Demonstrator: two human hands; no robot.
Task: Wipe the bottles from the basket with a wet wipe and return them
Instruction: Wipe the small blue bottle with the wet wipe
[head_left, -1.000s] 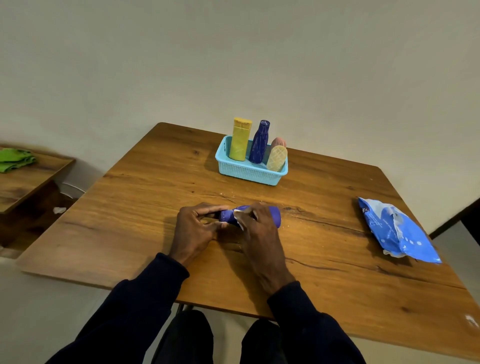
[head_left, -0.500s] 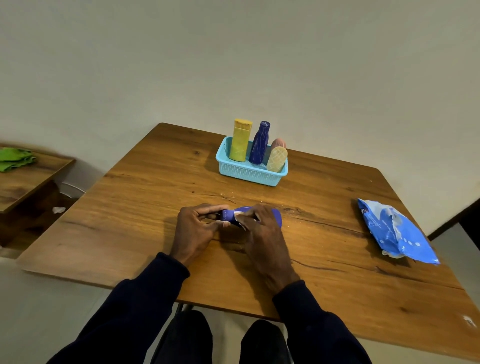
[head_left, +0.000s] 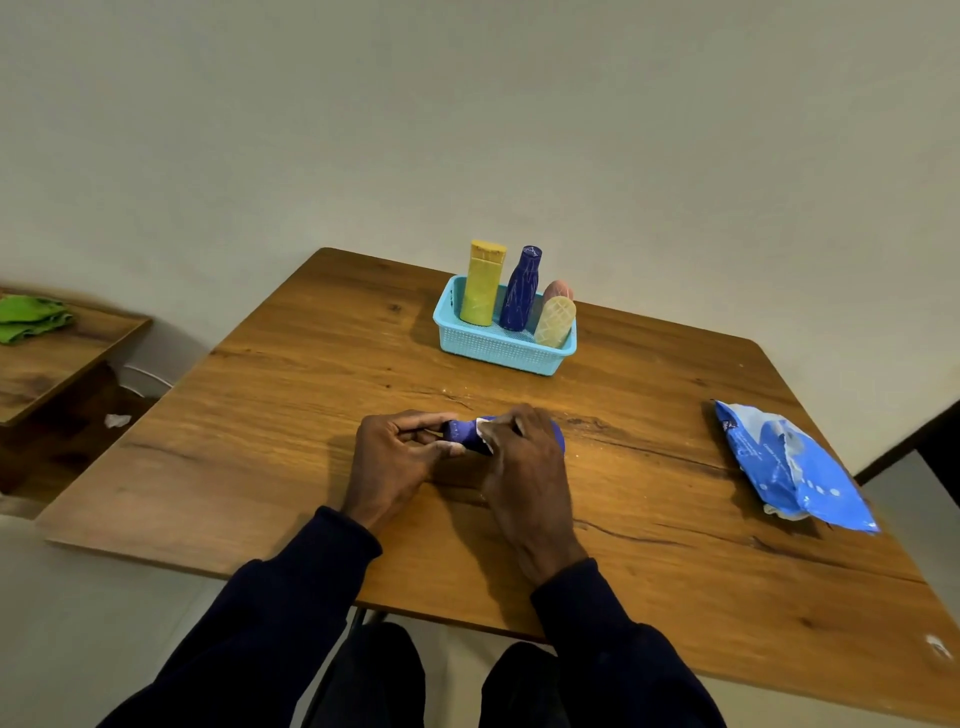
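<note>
Low over the table (head_left: 311, 415), left hand (head_left: 395, 457) pinches the bottle (head_left: 462, 434) by one end, right hand (head_left: 524, 467) grips wipe (head_left: 485, 431) round its body: probably light, stiff, wet-slick.

I see a wooden table (head_left: 291, 467) w/ dark grain cracks. A light-blue mesh basket (head_left: 498, 353) sits near the far edge, and a blue wet-wipe pack (head_left: 795, 467) lies flat by the rt edge, well apart. At ctr a blue bottle (head_left: 460, 434) lies sideways, gripped by the left hand (head_left: 395, 457) and right hand (head_left: 524, 467); can't tell if it touches the top.

Plain home room; wooden table (head_left: 311, 415), bare wall (head_left: 467, 130), side shelf (head_left: 52, 364)
</note>
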